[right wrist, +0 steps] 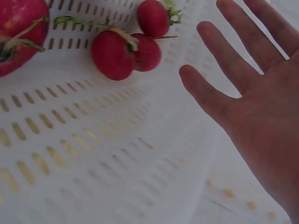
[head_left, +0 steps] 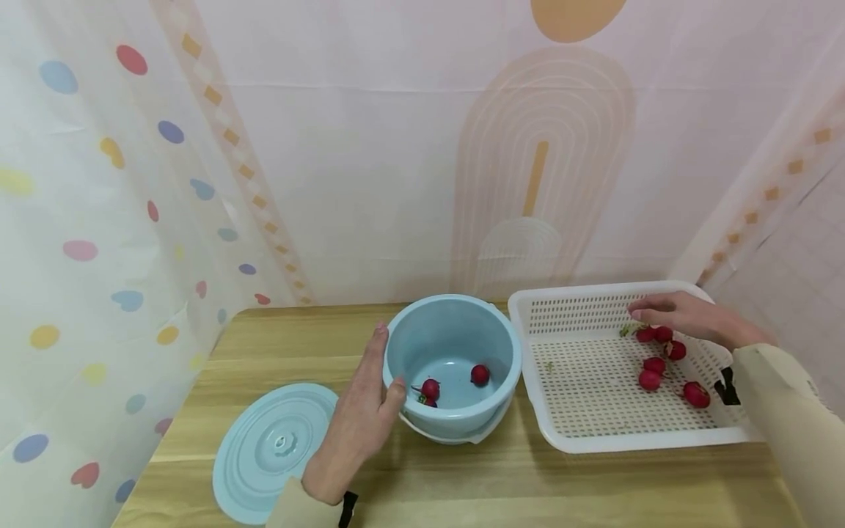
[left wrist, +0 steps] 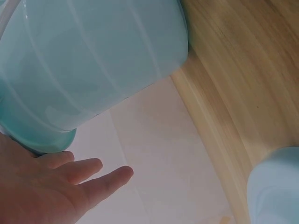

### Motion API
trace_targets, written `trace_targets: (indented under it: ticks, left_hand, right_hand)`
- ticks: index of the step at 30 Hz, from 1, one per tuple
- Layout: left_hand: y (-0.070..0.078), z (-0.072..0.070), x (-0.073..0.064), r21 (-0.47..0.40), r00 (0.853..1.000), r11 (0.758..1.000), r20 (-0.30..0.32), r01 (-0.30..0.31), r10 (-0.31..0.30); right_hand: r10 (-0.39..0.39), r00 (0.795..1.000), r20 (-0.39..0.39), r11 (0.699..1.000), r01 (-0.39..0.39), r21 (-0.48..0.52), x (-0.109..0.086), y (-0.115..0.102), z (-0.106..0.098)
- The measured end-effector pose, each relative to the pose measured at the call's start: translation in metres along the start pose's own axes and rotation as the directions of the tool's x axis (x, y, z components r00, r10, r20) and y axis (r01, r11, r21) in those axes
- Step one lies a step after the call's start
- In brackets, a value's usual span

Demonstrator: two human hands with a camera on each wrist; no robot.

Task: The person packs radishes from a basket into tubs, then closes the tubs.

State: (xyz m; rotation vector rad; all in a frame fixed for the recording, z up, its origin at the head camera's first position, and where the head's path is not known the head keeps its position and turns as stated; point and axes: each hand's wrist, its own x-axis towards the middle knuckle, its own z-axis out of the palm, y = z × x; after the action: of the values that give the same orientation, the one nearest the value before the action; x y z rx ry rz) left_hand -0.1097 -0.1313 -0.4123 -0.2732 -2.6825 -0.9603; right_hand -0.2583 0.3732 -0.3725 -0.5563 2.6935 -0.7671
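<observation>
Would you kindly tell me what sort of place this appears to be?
It looks like a makeshift tabletop work corner, perhaps in a home, though I cannot be sure: a wooden table stands against printed cloth, with radishes in a bucket and a basket.

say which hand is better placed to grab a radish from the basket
Likely the right hand: it is over the basket, near the radishes; the left hand is at the bucket.

Left hand (head_left: 356, 422), fingers (left wrist: 110, 184) straight, right hand (head_left: 693, 317) farther forward, fingers (right wrist: 229, 56) spread
</observation>
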Motion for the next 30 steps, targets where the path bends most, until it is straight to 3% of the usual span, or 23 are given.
trace_targets:
  ticks: [8,21,30]
  left_hand:
    - [0.001,-0.001,-0.002,0.002,1.0,1.0,-0.01,-0.003,0.003]
    - [0.001,0.002,-0.004,0.009,0.999,1.0,-0.023,-0.028,0.028]
    - [0.001,0.001,-0.004,0.013,1.0,1.0,-0.013,-0.018,0.018]
  right_hand:
    - [0.051,0.998,0.04,0.999,-0.051,-0.006,0.002,0.009,0.004]
    - [0.04,0.999,0.031,0.999,-0.04,-0.01,-0.002,0.02,0.01]
    - [0.022,0.997,0.075,1.0,-0.021,-0.005,-0.002,0.025,0.015]
